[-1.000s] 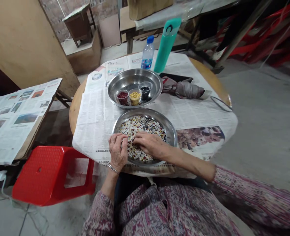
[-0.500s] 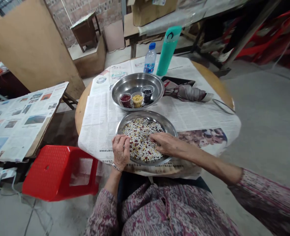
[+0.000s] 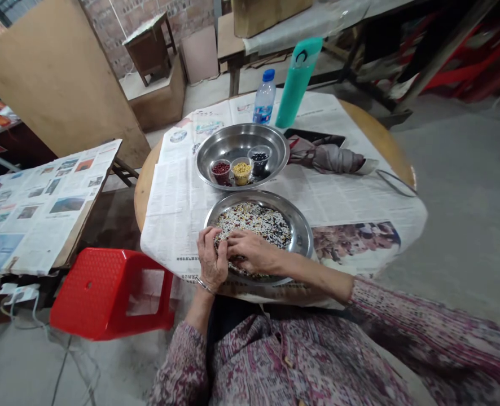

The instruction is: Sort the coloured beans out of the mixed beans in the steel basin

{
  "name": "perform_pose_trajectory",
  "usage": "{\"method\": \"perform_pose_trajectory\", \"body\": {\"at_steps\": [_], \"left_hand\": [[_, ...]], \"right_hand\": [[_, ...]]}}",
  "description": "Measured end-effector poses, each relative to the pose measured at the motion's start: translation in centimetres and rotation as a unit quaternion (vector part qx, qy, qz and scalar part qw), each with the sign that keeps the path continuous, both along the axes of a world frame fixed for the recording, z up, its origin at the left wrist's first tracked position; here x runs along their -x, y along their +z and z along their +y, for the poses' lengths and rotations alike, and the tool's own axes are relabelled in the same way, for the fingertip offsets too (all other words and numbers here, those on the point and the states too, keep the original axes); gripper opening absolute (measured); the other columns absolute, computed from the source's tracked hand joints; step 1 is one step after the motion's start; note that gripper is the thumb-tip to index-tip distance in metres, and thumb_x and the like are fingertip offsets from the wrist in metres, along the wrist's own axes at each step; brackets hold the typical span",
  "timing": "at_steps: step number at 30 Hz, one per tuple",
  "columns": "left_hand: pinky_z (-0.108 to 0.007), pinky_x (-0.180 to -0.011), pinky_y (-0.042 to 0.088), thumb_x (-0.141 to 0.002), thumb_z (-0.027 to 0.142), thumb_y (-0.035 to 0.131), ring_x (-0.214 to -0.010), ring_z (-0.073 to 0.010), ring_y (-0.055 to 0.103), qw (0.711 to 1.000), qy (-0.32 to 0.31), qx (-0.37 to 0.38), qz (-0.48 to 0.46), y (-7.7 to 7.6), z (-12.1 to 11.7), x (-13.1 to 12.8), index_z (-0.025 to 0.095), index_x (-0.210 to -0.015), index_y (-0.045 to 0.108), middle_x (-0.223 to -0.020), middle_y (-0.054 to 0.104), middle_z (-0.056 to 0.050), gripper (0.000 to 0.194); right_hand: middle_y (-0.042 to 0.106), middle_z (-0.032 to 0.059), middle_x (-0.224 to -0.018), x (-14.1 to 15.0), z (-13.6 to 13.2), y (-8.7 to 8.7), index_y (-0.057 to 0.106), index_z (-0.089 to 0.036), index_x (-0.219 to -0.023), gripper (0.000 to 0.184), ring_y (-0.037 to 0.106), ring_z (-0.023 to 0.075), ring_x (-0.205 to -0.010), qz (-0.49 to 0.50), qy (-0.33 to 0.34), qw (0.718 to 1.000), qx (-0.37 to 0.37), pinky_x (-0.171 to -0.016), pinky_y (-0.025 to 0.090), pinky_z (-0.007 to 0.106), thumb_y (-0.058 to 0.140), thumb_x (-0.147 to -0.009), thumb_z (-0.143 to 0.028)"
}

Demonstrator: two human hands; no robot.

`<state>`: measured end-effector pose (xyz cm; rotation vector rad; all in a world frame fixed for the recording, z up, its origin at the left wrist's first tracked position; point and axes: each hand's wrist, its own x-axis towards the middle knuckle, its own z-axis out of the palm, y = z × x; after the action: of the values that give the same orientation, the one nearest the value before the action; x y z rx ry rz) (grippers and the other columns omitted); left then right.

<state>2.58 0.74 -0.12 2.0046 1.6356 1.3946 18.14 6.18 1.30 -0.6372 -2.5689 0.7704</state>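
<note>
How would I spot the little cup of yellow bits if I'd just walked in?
On the round table partly covered with newspaper, find the metal pan beyond the pan of mixed grains. Inside stand three small clear cups; the cup of yellow bits is the middle one, its bright yellow filling unlike the dark red and black of its neighbours.
</note>
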Motion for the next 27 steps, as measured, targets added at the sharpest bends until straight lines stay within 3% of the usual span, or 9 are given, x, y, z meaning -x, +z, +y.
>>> {"method": "perform_pose_trajectory", "body": {"at_steps": [4, 7, 10, 14, 18, 22, 27], "left_hand": [[-0.039, -0.103, 0.043, -0.098, 0.028, 0.043, -0.114, -0.0214, 0.053, 1.0, -0.01, -0.002, 0.006, -0.1, 0.0, 0.0, 0.017, -0.112, 0.056, -0.113, 0.057, -0.011, 0.021], [-0.04, -0.1, 0.045, -0.098, 0.024, 0.045, -0.11, -0.0209, 0.054, 0.999, -0.013, -0.025, 0.026, 0.0, -0.1, 0.1, 0.017, -0.107, 0.058, -0.109, 0.058, -0.01, 0.018], [-0.041, -0.097, 0.047, -0.095, 0.027, 0.052, -0.106, -0.0225, 0.055, 0.995, -0.027, -0.02, 0.098, 1.1, -0.4, 0.1, 0.017, -0.106, 0.059, -0.107, 0.059, -0.01, 0.016], [-0.041, -0.09, 0.052, -0.083, 0.046, 0.07, -0.105, -0.0265, 0.057, 0.953, -0.111, 0.131, 0.25, 3.9, -1.2, -0.9, 0.021, -0.109, 0.057, -0.112, 0.058, -0.01, 0.038], [-0.035, -0.075, 0.056, -0.081, 0.042, 0.073, -0.093, -0.0241, 0.064, 0.886, -0.138, 0.295, 0.331, 5.6, -1.6, -3.5, 0.024, -0.115, 0.053, -0.114, 0.056, -0.008, 0.043], [-0.035, -0.074, 0.055, -0.082, 0.026, 0.07, -0.095, -0.0268, 0.065, 0.87, -0.103, 0.352, 0.33, 4.8, -1.3, -5.9, 0.02, -0.128, 0.046, -0.12, 0.054, -0.012, 0.053], [-0.035, -0.082, 0.055, -0.083, 0.01, 0.057, -0.096, -0.0241, 0.064, 0.905, -0.086, 0.346, 0.233, 2.4, -0.5, -6.7, 0.018, -0.118, 0.055, -0.112, 0.061, -0.011, 0.036]], "right_hand": [[0.069, 0.0094, -0.11, -2.2, 2.7, 0.3, 0.072, -0.019, -0.095, 0.02, 0.052, 0.0256, -0.108, -0.04, -0.107, 0.99, -0.078, -0.095, 0.042, 0.043, 0.055, -0.084, -0.014], [0.067, 0.0118, -0.111, -4.8, 4.4, 0.6, 0.071, -0.017, -0.102, 0.024, 0.054, 0.0267, -0.108, -0.074, -0.211, 0.971, -0.086, -0.097, 0.043, 0.042, 0.052, -0.087, -0.017], [0.066, 0.0145, -0.107, -6.9, 4.5, 0.2, 0.066, -0.013, -0.113, 0.032, 0.058, 0.0273, -0.104, -0.129, -0.239, 0.96, -0.064, -0.097, 0.046, 0.043, 0.047, -0.088, -0.018], [0.066, 0.0126, -0.108, -8.5, 2.8, -0.9, 0.062, -0.016, -0.117, 0.036, 0.062, 0.0246, -0.101, -0.135, -0.203, 0.97, -0.024, -0.095, 0.049, 0.041, 0.045, -0.086, -0.015], [0.066, 0.0133, -0.112, -9.1, 0.8, -2.5, 0.061, -0.016, -0.118, 0.036, 0.064, 0.0252, -0.106, -0.119, -0.176, 0.977, 0.001, -0.095, 0.051, 0.041, 0.047, -0.085, -0.017], [0.063, 0.0161, -0.127, -8.7, -1.3, -3.9, 0.055, -0.017, -0.127, 0.044, 0.058, 0.0293, -0.121, -0.086, -0.195, 0.977, 0.001, -0.1, 0.049, 0.045, 0.054, -0.083, -0.024], [0.073, 0.0109, -0.101, -6.7, -1.8, -3.3, 0.065, -0.016, -0.107, 0.035, 0.069, 0.026, -0.095, -0.074, -0.241, 0.961, 0.113, -0.088, 0.054, 0.04, 0.053, -0.075, -0.017]]}}
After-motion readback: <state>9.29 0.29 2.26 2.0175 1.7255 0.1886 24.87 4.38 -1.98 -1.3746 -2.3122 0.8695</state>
